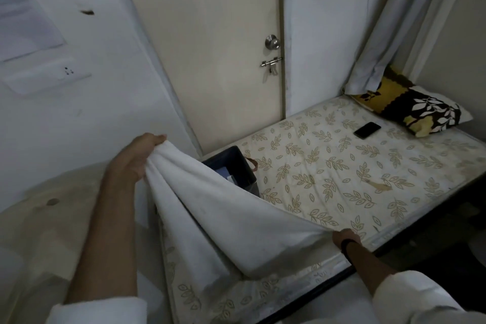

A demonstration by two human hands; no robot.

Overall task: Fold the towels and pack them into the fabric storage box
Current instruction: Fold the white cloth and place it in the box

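- left hand [143, 154] raised, fingers bunched tight on one end of the white towel [210, 218] — a gathered grip, corner could slip out.
- towel hangs slack mid-air over the bed [328, 179] edge, may fold crooked.
- fabric storage box [236, 166] behind it, partly hidden — drape could snag.
- right hand [344, 238] low, pinches the other end.

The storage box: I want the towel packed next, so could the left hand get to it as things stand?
Probably not at once. The left hand grips the white towel, which drapes over the near side of the storage box. The box's open top beyond looks unblocked.
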